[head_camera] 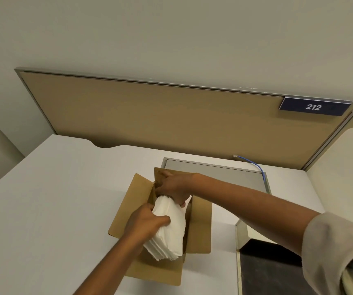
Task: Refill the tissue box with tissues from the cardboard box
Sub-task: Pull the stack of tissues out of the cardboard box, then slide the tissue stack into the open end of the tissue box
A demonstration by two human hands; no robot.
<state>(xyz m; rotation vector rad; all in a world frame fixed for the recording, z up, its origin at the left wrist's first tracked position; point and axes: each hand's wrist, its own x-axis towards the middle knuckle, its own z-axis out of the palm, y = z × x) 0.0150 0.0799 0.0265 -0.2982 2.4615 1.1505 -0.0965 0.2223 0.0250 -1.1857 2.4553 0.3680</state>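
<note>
A brown cardboard box (200, 228) stands open on the white desk (50, 209), its flaps spread outward. A thick stack of white tissues (170, 235) sticks up out of it, tilted. My left hand (144, 223) grips the stack's near left side. My right hand (174, 186) reaches across and holds the stack's far end, close to the raised back flap. No separate tissue box can be made out.
A grey flat panel (224, 173) lies behind the box, with a blue cable (256, 167) at its far right corner. A tan partition (150, 116) with a "212" sign (314, 107) backs the desk. The desk's edge and dark floor (267, 265) lie right.
</note>
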